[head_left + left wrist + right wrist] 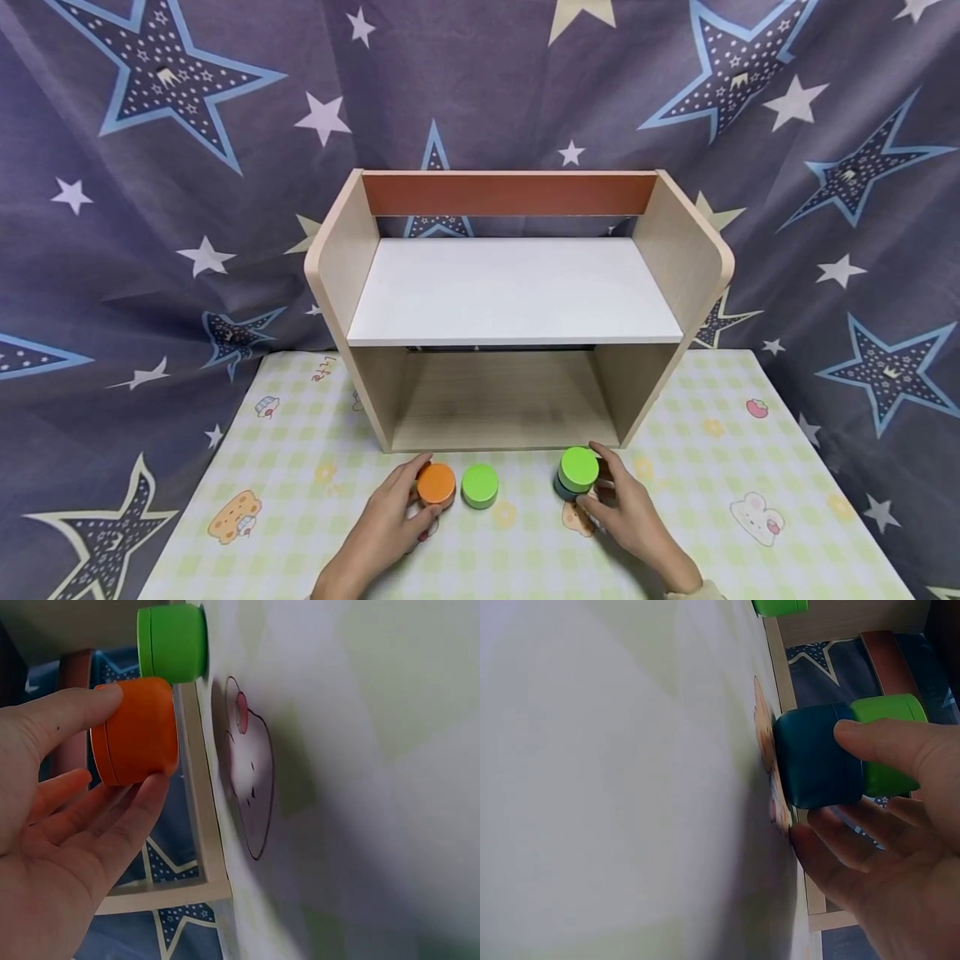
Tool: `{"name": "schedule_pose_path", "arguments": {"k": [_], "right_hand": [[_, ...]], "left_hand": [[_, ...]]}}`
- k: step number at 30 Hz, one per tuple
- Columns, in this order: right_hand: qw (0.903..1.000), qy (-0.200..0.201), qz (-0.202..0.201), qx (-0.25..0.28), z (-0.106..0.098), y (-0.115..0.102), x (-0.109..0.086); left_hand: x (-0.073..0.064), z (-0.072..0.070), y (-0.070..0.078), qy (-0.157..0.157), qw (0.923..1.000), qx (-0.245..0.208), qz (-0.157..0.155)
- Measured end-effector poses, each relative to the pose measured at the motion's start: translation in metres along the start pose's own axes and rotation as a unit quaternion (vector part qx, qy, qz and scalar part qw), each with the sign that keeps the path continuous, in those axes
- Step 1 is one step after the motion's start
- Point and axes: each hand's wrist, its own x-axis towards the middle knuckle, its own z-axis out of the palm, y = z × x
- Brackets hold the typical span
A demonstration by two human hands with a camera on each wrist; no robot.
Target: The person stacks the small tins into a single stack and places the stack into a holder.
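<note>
My left hand (386,525) pinches a small round orange lidded tin (437,483) between thumb and fingers, in front of the shelf. Just right of it stands a green tin (480,486), which no hand touches. Farther right, a second green tin (579,468) sits on top of a dark blue tin (814,757). My right hand (630,512) holds this stack from its right side; in the right wrist view the thumb presses on the blue tin near the seam, with fingers on the opposite side.
A small wooden shelf unit (517,292) with a white upper board and a brown back rail stands behind the tins. The table wears a checked cloth (720,500) with cartoon prints. A dark star-patterned curtain (480,75) hangs behind.
</note>
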Motion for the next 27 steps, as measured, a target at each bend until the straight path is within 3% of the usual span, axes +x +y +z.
{"name": "schedule_pose_path", "arguments": {"k": [10, 19, 27], "right_hand": [[0.9999, 0.011, -0.013, -0.002, 0.001, 0.001, -0.001], [0.9999, 0.012, -0.011, 0.0, 0.001, 0.001, 0.0], [0.9999, 0.012, -0.002, 0.008, 0.001, 0.001, 0.0]], "left_hand": [[0.007, 0.001, 0.005, -0.012, 0.9988, -0.044, 0.017], [0.012, 0.0, 0.009, -0.026, 0.9985, -0.047, 0.014], [0.015, -0.004, 0.014, -0.015, 0.9992, -0.03, 0.02]]}}
